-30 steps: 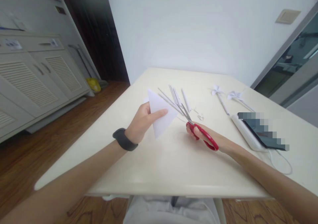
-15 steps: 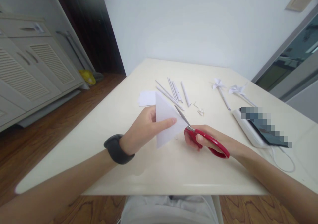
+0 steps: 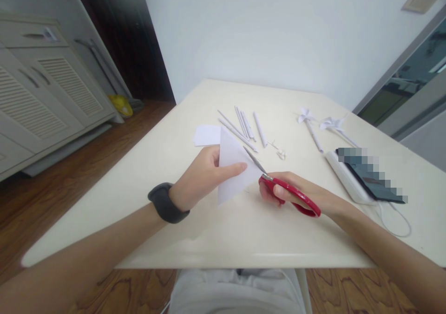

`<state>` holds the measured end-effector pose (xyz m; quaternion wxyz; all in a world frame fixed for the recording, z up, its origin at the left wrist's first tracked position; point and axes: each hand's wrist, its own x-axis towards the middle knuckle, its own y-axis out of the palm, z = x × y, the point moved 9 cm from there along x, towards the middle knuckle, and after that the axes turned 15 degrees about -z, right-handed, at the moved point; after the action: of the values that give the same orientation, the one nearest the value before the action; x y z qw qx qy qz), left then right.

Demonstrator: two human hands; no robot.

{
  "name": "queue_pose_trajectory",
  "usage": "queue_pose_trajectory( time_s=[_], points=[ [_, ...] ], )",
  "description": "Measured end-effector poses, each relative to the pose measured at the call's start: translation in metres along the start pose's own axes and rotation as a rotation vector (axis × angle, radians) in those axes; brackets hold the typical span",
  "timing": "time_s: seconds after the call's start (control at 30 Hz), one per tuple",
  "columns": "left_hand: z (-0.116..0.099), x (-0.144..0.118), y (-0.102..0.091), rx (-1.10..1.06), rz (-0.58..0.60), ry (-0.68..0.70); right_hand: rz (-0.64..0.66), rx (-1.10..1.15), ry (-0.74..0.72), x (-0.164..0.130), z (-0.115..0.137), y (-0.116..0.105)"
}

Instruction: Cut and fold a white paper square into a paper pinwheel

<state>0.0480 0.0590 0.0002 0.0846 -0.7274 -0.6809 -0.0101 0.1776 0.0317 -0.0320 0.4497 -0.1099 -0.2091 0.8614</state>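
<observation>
A folded white paper triangle [image 3: 230, 151] is pinched in my left hand [image 3: 205, 172], the thumb lying across its front. My right hand [image 3: 278, 191] grips a pair of scissors [image 3: 296, 194] by the red handles. The scissor blades point up and left along the triangle's right edge, close to my left thumb tip. Whether the blades have paper between them I cannot tell. Just beyond my left hand lies a small stack of white paper [image 3: 206, 135], partly covered by the triangle.
Several rolled paper sticks [image 3: 244, 126] lie beyond the hands, with small white scraps [image 3: 280, 153] near them. Two paper pinwheels [image 3: 306, 116] rest at the right. A dark-screened device [image 3: 372, 179] leans on a white block [image 3: 348, 179], with a cable [image 3: 393, 232] on the table [image 3: 244, 244].
The view has shifted slightly, so the table sits a little higher in it. Both hands, the triangle and the scissors keep nearly the same positions relative to each other.
</observation>
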Motion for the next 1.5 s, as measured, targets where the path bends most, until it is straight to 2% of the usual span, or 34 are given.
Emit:
queue_pose_trajectory(
  time_s=[0.5,0.73,1.23,1.5],
  points=[
    [0.0047,0.0024,-0.0017,0.021,-0.011,-0.007,-0.082,0.001,0.036,0.0019,-0.0024,-0.0014],
    [0.0044,0.0020,-0.0012,0.016,-0.001,0.000,-0.057,0.054,0.075,0.0018,-0.0087,0.0024],
    [0.0071,0.0022,0.0018,-0.043,0.051,-0.029,-0.067,0.132,0.049,0.0028,0.0005,0.0052],
    [0.0085,0.0034,0.0027,-0.070,0.066,-0.064,-0.064,0.129,0.065,0.0016,-0.0034,0.0060]
  ],
)
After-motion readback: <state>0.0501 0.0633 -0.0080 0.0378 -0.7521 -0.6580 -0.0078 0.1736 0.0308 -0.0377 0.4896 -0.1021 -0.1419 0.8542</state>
